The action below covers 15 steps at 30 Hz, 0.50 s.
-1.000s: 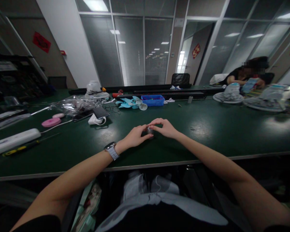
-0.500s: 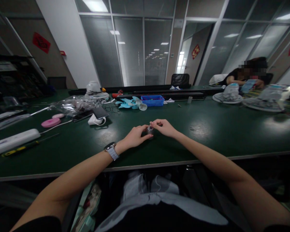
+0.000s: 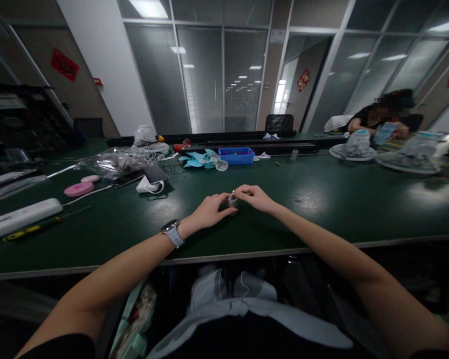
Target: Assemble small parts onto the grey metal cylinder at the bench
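A small grey metal cylinder, which looks like a little motor or can, stands upright on the green table in front of me. My left hand, with a watch on its wrist, closes around the cylinder's left side between thumb and fingers. At the cylinder's top, the fingertips of my right hand are pinched together. What they pinch, if anything, is too small and too hidden to make out.
Behind the hands lie blue fan blades and a blue tray. To the left are a white power strip, a yellow-handled screwdriver, a pink roll and a white charger. A co-worker sits far right near fan parts.
Both hands keep their place at the cylinder, with only a very slight shift of the right fingertips. At the far right the co-worker's head and arms have moved a little.
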Tool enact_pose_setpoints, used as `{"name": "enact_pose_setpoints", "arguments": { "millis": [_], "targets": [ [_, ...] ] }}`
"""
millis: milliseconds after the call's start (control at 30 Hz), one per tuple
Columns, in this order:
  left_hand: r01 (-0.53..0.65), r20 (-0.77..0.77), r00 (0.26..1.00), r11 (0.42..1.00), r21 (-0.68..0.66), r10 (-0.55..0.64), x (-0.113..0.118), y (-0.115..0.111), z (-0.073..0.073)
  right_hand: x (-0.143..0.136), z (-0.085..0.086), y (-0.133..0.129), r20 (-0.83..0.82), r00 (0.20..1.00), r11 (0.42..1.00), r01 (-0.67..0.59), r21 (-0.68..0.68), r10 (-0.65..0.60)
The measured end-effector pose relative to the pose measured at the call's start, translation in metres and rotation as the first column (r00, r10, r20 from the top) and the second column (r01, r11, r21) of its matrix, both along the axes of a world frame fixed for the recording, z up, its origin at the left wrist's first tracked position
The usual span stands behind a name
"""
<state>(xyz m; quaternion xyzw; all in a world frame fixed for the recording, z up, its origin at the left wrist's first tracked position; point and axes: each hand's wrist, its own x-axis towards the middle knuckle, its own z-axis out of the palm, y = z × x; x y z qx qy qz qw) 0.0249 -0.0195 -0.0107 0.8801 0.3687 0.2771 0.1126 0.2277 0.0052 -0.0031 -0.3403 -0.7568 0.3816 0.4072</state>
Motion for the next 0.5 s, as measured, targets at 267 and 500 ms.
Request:
{"name": "enact_pose_setpoints", "arguments": {
  "millis": [267, 500],
  "targets": [
    [-0.011, -0.023, 1.0, 1.0, 0.02, 0.012, 0.0007, -0.001, 0.002, -0.0015, 0.0035, -0.0054, 0.104, 0.994, 0.997, 0.013, 0.081, -0.021],
    [-0.001, -0.031, 1.0, 1.0, 0.017, 0.001, 0.0013, 0.0005, 0.0002, -0.0053, 0.0029, -0.0057, 0.1, 0.989, 0.985, 0.096, 0.142, -0.111]
  ]
}}
